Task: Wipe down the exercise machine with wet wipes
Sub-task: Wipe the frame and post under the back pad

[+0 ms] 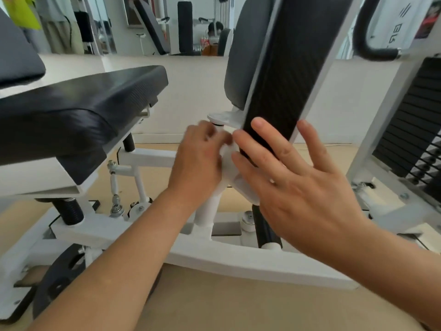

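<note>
The exercise machine has a white frame (238,261), a black seat pad (78,108) at the left and an upright black panel (288,75) in the middle. My left hand (200,161) grips a crumpled white wet wipe (228,154) against the white joint at the foot of the panel. My right hand (298,182) lies with straight, spread fingers on the lower end of the black panel, close beside the left hand. Most of the wipe is hidden between the two hands.
A black weight stack (415,125) in a white frame stands at the right. A grey back pad (245,56) rises behind the panel. A black curved handle (367,37) hangs at the upper right. Beige floor (214,306) lies below. Mirrors and other gym gear fill the back.
</note>
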Demonstrator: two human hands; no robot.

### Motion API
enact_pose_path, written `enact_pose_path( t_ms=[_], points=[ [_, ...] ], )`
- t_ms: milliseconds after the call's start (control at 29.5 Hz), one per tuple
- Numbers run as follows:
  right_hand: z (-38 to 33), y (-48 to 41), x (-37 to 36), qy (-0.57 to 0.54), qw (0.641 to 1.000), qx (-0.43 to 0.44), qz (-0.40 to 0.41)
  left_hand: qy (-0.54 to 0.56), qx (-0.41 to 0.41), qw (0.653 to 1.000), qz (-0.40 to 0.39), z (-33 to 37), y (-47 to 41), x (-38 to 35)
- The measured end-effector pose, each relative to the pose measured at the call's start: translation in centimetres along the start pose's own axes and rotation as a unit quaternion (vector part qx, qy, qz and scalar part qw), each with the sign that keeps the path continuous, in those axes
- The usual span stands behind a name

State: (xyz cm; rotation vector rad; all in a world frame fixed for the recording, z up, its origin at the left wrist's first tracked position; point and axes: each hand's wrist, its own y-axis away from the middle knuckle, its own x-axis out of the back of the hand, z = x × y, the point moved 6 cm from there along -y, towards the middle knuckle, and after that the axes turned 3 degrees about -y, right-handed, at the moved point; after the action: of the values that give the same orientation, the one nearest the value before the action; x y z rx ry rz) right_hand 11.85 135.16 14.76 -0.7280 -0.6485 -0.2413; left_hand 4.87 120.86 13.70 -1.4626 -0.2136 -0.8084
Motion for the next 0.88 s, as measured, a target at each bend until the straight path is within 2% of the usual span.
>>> enact_pose_path(
  t_ms=[68,102,169,338,542,609,745,778,880],
  points=[
    [0.3,-0.4,0.1,0.019,0.999,0.027,0.016,-0.011,-0.132,0.991,-0.026,1.5,0.5,-0.5],
    [0.5,-0.8,0.0,0.029,0.999,0.039,0.015,-0.024,-0.172,0.984,-0.038,1.7,0.6,-0.7],
    [0.9,-1.7,-0.3,0.042,0.997,0.059,0.004,-0.035,-0.196,0.977,-0.080,1.2,0.5,-1.3],
    [2.4,-1.5,-1.7,0.068,0.994,0.071,-0.047,-0.136,-0.161,0.956,-0.205,-0.4,0.2,-2.6],
    [4.3,-0.6,-4.4,0.086,0.992,0.062,-0.064,-0.133,-0.004,0.957,-0.258,-1.0,-0.8,-2.7],
    [5.0,-0.9,-5.0,0.076,0.994,0.057,-0.058,-0.140,0.008,0.964,-0.225,-1.6,-0.6,-2.9],
    [5.9,-1.4,-5.9,0.080,0.995,0.046,-0.035,-0.041,0.051,0.994,-0.091,-2.1,-0.7,-1.5],
    [6.0,-1.3,-6.2,0.086,0.995,0.046,-0.030,-0.036,0.032,0.994,-0.096,-1.8,-0.8,-1.7],
    [6.5,-0.9,-7.4,0.099,0.993,0.054,-0.029,-0.084,0.002,0.979,-0.185,-1.4,-0.4,-2.8]
  ],
)
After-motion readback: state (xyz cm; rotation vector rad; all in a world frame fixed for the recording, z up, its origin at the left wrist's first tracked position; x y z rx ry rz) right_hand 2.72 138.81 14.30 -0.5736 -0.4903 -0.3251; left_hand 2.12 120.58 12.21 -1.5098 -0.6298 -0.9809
